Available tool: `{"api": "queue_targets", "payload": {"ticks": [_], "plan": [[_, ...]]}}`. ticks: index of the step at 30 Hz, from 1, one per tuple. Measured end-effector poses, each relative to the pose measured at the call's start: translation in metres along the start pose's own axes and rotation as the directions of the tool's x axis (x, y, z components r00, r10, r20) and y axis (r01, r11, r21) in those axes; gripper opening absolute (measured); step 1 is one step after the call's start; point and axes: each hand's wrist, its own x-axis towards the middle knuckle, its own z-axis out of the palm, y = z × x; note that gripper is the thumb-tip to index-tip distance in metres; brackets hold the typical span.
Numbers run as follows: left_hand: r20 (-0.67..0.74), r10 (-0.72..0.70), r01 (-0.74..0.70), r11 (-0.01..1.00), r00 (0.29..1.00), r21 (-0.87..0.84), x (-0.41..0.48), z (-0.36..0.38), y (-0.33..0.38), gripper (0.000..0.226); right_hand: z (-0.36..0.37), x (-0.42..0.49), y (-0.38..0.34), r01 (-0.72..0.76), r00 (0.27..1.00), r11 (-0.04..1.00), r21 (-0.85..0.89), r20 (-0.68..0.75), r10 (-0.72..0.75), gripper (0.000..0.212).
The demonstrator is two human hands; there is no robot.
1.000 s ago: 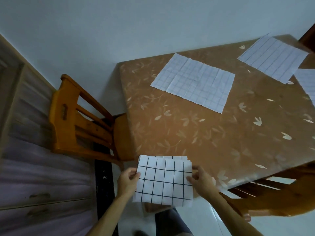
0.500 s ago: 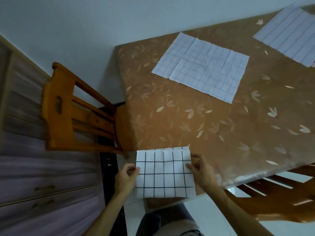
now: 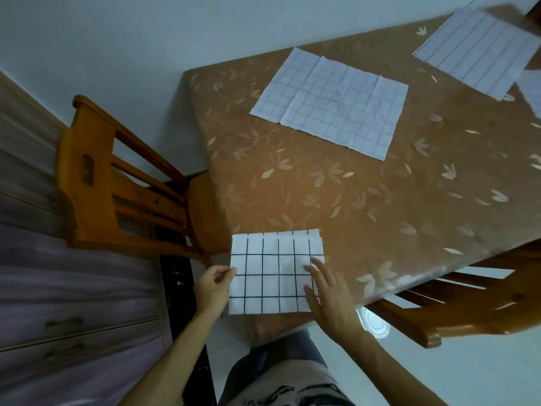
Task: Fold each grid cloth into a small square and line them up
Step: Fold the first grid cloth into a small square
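1. Three grid cloths were in the head view; the folded grid cloth point(image 3: 272, 273) lay at the near corner of the table point(image 3: 322, 194), layers stacked, top edges slightly uneven.
2. Left hand point(image 3: 212, 287) pinched its left edge, thumb on top; right hand point(image 3: 330, 297) lay flat on its right side, fingers straight, gripping nothing.
3. Open cloth point(image 3: 330, 104) lay flat farther up the table, well apart; second open cloth point(image 3: 474, 48) lay at the far right; wooden chair point(image 3: 96, 177) stood left of the table.

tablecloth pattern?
The tablecloth is brown with a pale leaf print. It shows best in the head view.
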Motion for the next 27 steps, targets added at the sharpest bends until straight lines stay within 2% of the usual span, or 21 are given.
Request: {"api": "queue_targets", "payload": {"ticks": [4,8,14,18,27], "plan": [[0.001,0.014,-0.014,1.0,1.0,0.008,-0.002,0.01,0.002,0.015,0.023,-0.009,-0.022,0.203,0.979,0.975,-0.086,0.037,-0.201,0.043],[0.012,0.028,-0.029,0.998,1.0,0.062,-0.006,0.011,-0.001,0.012,0.057,-0.014,-0.037,0.296,0.944,0.948,-0.112,0.183,-0.273,0.053],[0.043,0.124,-0.129,0.978,0.991,0.162,-0.018,0.009,-0.004,0.024,0.07,-0.013,-0.043,0.25,0.943,0.964,-0.091,0.248,-0.221,0.056],[0.137,0.097,-0.122,0.976,0.986,0.183,-0.026,0.008,-0.02,0.024,0.072,-0.012,-0.039,0.264,0.938,0.961,-0.083,0.254,-0.236,0.054],[0.156,0.07,-0.099,0.978,0.985,0.181,-0.022,0.007,-0.016,0.035,0.048,-0.023,0.012,0.176,0.962,0.982,-0.062,0.221,-0.158,0.059]]}}
